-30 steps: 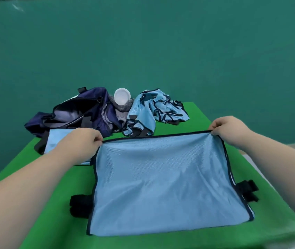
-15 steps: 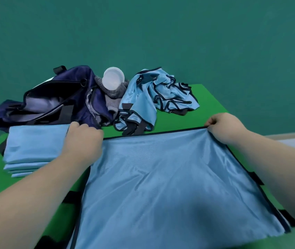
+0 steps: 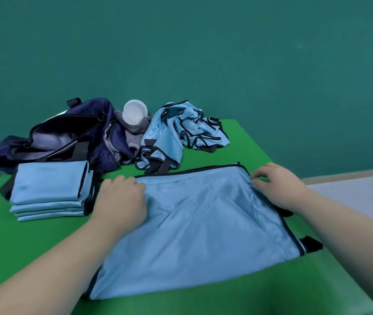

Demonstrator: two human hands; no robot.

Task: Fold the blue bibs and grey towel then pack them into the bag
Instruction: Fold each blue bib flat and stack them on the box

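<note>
One blue bib [image 3: 203, 219] lies spread flat on the green surface [image 3: 33, 246]. The left hand [image 3: 119, 201] rests palm down on its far left corner, fingers relaxed. The right hand [image 3: 278, 187] sits at the far right corner, fingers curled at the hem; a grip cannot be confirmed. Folded bibs [image 3: 49, 189] are stacked just left of the left hand, with the open bag [image 3: 67, 137] behind them.

Spread bib [image 3: 199, 223] in front, folded stack [image 3: 49, 189] left of it, bag [image 3: 56, 137] behind stack
</note>
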